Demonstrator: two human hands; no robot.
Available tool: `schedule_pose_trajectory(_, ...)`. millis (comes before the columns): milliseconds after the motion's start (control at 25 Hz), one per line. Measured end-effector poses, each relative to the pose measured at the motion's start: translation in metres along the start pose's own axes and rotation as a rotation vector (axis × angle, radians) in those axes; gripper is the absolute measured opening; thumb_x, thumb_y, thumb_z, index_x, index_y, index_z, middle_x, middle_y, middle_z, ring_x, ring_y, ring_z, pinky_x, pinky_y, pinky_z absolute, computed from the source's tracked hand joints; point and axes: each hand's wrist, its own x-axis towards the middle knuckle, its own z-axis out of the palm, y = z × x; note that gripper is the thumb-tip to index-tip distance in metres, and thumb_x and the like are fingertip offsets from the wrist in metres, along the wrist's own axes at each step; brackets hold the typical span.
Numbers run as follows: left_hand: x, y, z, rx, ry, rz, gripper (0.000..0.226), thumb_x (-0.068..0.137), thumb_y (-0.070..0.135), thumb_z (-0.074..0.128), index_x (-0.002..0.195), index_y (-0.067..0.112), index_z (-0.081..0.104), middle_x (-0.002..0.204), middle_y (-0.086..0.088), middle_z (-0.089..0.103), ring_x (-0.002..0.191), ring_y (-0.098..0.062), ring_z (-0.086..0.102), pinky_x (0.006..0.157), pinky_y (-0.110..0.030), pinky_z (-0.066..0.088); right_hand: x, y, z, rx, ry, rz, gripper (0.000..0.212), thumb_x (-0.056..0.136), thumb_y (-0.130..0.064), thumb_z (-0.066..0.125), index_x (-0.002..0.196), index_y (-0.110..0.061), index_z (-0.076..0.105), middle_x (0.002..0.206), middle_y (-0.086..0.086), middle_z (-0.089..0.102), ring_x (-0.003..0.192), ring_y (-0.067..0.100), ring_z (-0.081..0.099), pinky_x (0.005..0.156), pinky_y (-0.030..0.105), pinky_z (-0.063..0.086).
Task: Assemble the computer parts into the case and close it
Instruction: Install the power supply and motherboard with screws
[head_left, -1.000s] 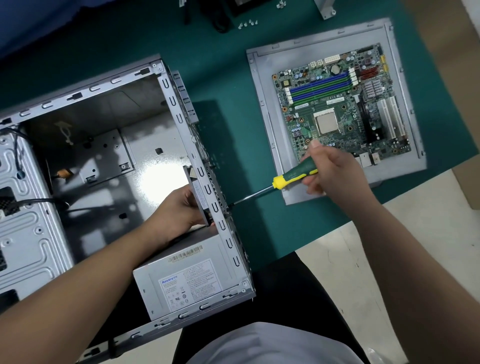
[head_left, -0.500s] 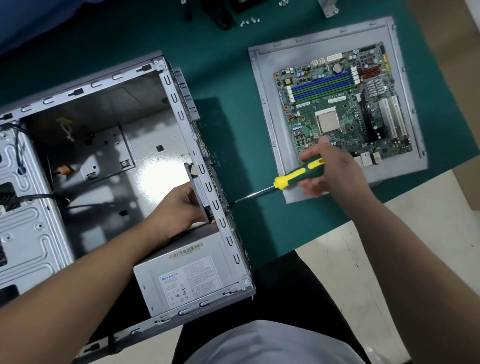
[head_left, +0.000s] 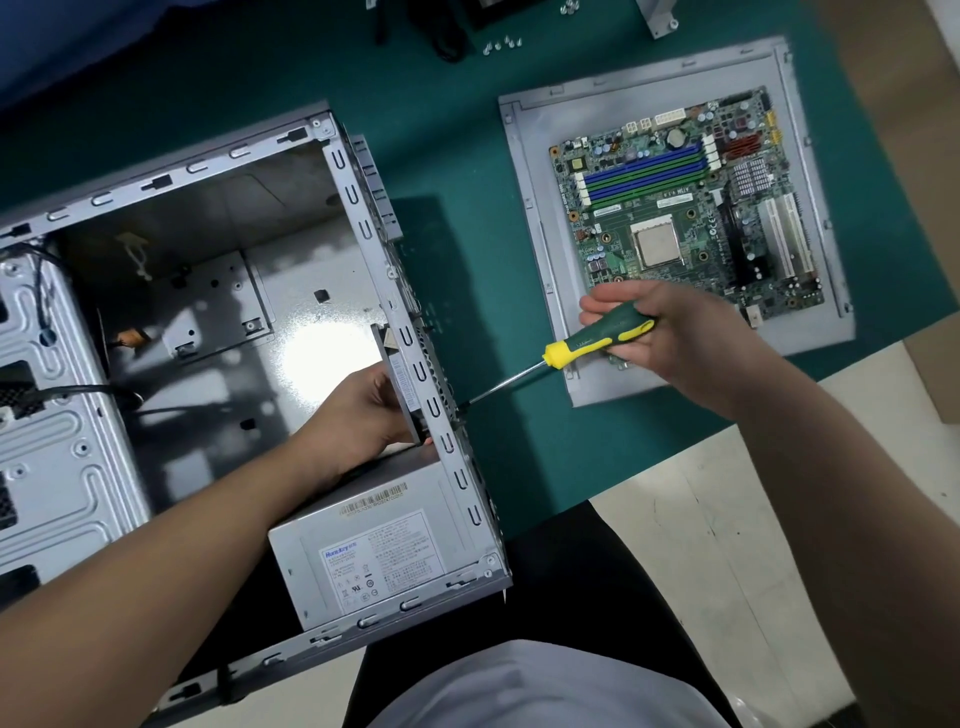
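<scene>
An open grey computer case (head_left: 343, 171) lies on its side on the green mat. A grey power supply (head_left: 379, 540) sits in its near right corner. Inside the case, my left hand (head_left: 363, 410) grips a flat grey part (head_left: 400, 374) held against the rear wall. My right hand (head_left: 660, 332) holds a green and yellow screwdriver (head_left: 587, 348). Its tip meets the outside of the rear wall at a screw. A green motherboard (head_left: 680, 208) lies on a grey side panel (head_left: 535, 218) to the right.
Several loose screws (head_left: 501, 44) lie on the green mat (head_left: 457, 130) at the top. Black cables (head_left: 67, 389) run into the case from the left drive cage. The mat's edge and a pale floor are at the lower right.
My right hand has turned on the screwdriver handle, its fingers shifting round it. The tip stays at the same screw. The left hand holds still.
</scene>
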Motion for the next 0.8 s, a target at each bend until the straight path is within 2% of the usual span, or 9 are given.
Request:
schedule_pose_trajectory(120,0.000,-0.001,0.000,-0.007,-0.003,0.008,0.035,0.077,-0.028,0.060,0.085,0.006,0.069,0.075,0.006,0.077,0.069,-0.001,0.072,0.062,-0.011,0.053,-0.001,0.003,-0.006,-0.003,-0.089,-0.028,0.030,0.102,-0.021,0.055,0.126,-0.005,0.064,0.123,0.022,0.070,0.109,0.028,0.073,0.093,0.037,0.059)
schedule_pose_trajectory(240,0.000,0.001,0.000,-0.001,-0.016,0.028,0.036,0.077,-0.028,0.059,0.083,0.006,0.069,0.074,0.007,0.077,0.068,0.000,0.072,0.062,-0.011,0.053,0.002,0.005,0.003,-0.469,0.077,-0.005,0.048,0.104,-0.054,0.048,0.104,-0.009,0.066,0.088,0.021,0.076,0.065,0.020,0.073,0.054,0.027,0.057)
schedule_pose_trajectory(280,0.000,0.001,0.000,-0.002,-0.020,0.029,0.036,0.077,-0.028,0.059,0.083,0.006,0.069,0.074,0.007,0.076,0.068,0.000,0.071,0.062,-0.011,0.053,0.003,0.006,0.001,-0.536,0.098,0.012,0.053,0.105,-0.056,0.044,0.098,-0.009,0.067,0.081,0.017,0.076,0.062,0.020,0.072,0.051,0.024,0.055)
schedule_pose_trajectory(400,-0.001,0.004,0.001,-0.003,-0.024,0.026,0.037,0.077,-0.030,0.057,0.080,0.005,0.067,0.068,0.009,0.074,0.064,0.002,0.069,0.059,-0.010,0.051,0.006,0.005,-0.011,-0.241,0.012,-0.005,0.030,0.108,-0.017,0.042,0.113,-0.003,0.069,0.113,0.016,0.075,0.104,0.025,0.075,0.086,0.031,0.061)
schedule_pose_trajectory(480,-0.001,0.005,0.002,-0.013,-0.027,0.029,0.036,0.077,-0.032,0.056,0.081,0.003,0.065,0.066,0.009,0.073,0.063,0.002,0.068,0.059,-0.010,0.050,0.002,0.007,-0.017,-0.016,-0.096,-0.016,0.029,0.105,-0.006,0.043,0.125,-0.005,0.065,0.124,0.019,0.071,0.112,0.029,0.071,0.095,0.038,0.059)
schedule_pose_trajectory(560,-0.001,0.005,0.004,-0.033,-0.027,0.026,0.031,0.078,-0.032,0.057,0.084,-0.002,0.065,0.066,0.008,0.073,0.063,0.001,0.068,0.060,-0.011,0.051,0.000,0.012,-0.013,-0.196,-0.046,-0.036,0.031,0.107,-0.034,0.051,0.113,-0.013,0.073,0.107,0.018,0.074,0.082,0.024,0.076,0.066,0.033,0.062)
schedule_pose_trajectory(640,0.000,0.004,0.003,-0.059,-0.017,0.016,0.026,0.078,-0.031,0.058,0.087,-0.008,0.064,0.066,0.006,0.073,0.062,0.000,0.068,0.059,-0.012,0.051,0.001,0.014,-0.008,-0.538,0.074,-0.067,0.058,0.099,-0.064,0.049,0.091,-0.011,0.072,0.069,0.012,0.071,0.046,0.020,0.058,0.040,0.025,0.044)
schedule_pose_trajectory(720,0.001,0.004,0.003,-0.052,-0.018,0.016,0.030,0.078,-0.031,0.057,0.083,-0.002,0.065,0.064,0.006,0.072,0.059,0.000,0.066,0.058,-0.012,0.050,0.006,0.015,-0.013,-0.590,0.057,-0.115,0.056,0.100,-0.060,0.051,0.091,-0.009,0.072,0.073,0.008,0.075,0.056,0.022,0.067,0.047,0.024,0.050)
schedule_pose_trajectory(800,0.002,0.003,0.002,-0.048,-0.015,0.010,0.035,0.078,-0.031,0.057,0.079,0.003,0.066,0.063,0.005,0.071,0.057,-0.001,0.065,0.057,-0.012,0.049,0.006,0.012,-0.020,-0.632,-0.058,-0.212,0.022,0.101,-0.026,0.064,0.114,-0.010,0.073,0.109,0.006,0.076,0.099,0.018,0.073,0.083,0.021,0.058)
